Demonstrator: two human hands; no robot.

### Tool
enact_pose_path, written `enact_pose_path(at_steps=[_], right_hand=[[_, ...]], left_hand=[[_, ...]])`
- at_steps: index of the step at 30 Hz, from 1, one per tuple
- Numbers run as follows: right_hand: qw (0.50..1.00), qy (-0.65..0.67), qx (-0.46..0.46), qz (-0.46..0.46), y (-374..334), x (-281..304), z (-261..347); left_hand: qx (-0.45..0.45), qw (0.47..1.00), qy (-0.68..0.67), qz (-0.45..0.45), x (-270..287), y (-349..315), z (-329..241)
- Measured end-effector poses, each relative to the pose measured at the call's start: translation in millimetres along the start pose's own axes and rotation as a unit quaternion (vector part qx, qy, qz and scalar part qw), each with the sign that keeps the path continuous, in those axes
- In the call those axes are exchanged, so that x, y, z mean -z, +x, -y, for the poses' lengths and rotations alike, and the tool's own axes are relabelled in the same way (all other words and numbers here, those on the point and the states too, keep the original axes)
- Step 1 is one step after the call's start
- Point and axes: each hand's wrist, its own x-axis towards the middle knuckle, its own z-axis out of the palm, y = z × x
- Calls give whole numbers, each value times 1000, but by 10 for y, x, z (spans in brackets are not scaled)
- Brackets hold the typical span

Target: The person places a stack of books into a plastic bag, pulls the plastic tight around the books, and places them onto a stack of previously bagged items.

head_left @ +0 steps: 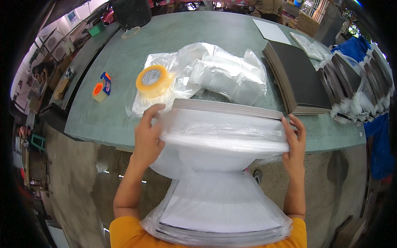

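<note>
My left hand (147, 134) grips the left end of a stack of thin boards (227, 108), partly blurred at the fingertips. At the stack's right end, the fingers of my right hand (294, 142) are curled against its corner. Grey layered edges show along the far side of this stack. Clear plastic film (227, 142) covers its near part and bunches below it. Closer to my body is a wide white bundle of sheets (219, 206) in clear plastic, its near edge showing thin dark lines. How the two bundles join is hidden under the film.
On the green table (107, 128) sit a clear tape roll (152, 81), a tape dispenser (102, 87), crumpled plastic bags (227, 74) and a stack of dark boards (295, 74). Plastic-wrapped bundles (351, 84) crowd the right side. A black container (131, 14) stands at the far left.
</note>
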Motion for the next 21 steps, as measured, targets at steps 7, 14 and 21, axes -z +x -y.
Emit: enact_pose_path(at_steps=[7, 14, 21], right_hand=[[999, -15, 24, -41, -258, 66, 39], [968, 239, 30, -64, -204, 250, -57], [843, 523, -57, 117, -239, 194, -385]], left_hand=[[-19, 998, -27, -57, 72, -30, -106], [-25, 997, -54, -38, 132, -37, -127], [123, 842, -496, 172, 225, 12, 225]])
